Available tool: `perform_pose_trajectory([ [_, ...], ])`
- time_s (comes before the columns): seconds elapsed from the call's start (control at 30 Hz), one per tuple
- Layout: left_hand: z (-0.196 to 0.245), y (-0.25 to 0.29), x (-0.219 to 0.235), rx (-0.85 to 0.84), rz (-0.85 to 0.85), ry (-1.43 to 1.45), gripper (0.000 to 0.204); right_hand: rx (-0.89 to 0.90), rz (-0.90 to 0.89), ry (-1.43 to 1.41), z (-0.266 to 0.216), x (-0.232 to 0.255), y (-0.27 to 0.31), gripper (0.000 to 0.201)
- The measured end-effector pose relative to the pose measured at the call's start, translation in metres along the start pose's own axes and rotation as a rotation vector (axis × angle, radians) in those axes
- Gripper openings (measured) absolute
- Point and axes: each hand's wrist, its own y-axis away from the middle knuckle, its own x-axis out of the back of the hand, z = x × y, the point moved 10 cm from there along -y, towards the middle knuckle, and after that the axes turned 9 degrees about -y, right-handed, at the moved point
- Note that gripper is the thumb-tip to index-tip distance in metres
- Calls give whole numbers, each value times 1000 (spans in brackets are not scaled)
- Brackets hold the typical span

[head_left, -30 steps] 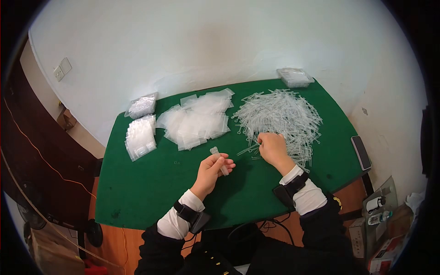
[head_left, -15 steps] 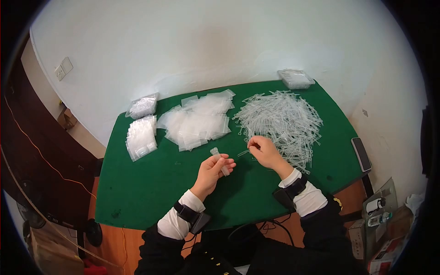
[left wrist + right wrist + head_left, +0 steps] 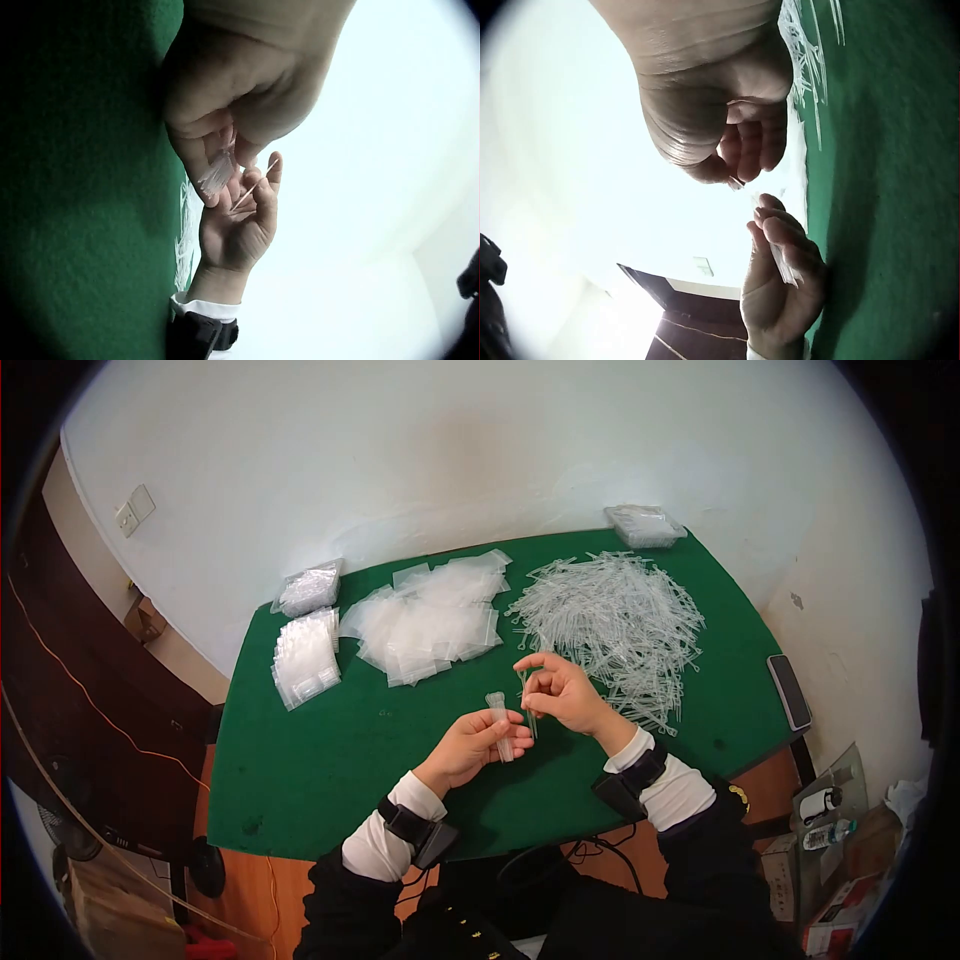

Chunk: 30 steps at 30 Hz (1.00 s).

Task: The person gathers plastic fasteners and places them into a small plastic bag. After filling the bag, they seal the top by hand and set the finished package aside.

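Observation:
The left hand grips a small bundle of clear plastic sticks, its looped ends standing above the thumb. Close to its right, the right hand pinches thin clear sticks between thumb and fingers; how many is unclear. In the left wrist view the bundle fans out under the left hand's fingers, and one thin stick crosses the right hand. The right wrist view shows the left hand around the bundle. Behind the right hand lies a large pile of such sticks.
On the green table lie loose clear bags in the middle, stacked filled bags at left, and a clear pack behind them. A clear tray stands at back right; a phone lies at the right edge.
The right hand has left the pile's edge and moved left with thin sticks, which now stand upright. The left hand has shifted right with its bundle, so the hands are close together.

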Motion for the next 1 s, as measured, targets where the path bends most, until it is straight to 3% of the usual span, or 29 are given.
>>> perform_pose_trajectory([
  [0.1, -4, 0, -6, 31, -67, 32, 27, 85, -64, 90, 1, -7, 1, 33],
  [0.2, -4, 0, -9, 33, -106, 64, 27, 54, -58, 73, 6, -10, 1, 32],
  [1.0, -4, 1, -15, 13, -137, 8, 27, 95, 25, 235, 6, -6, 3, 30],
])
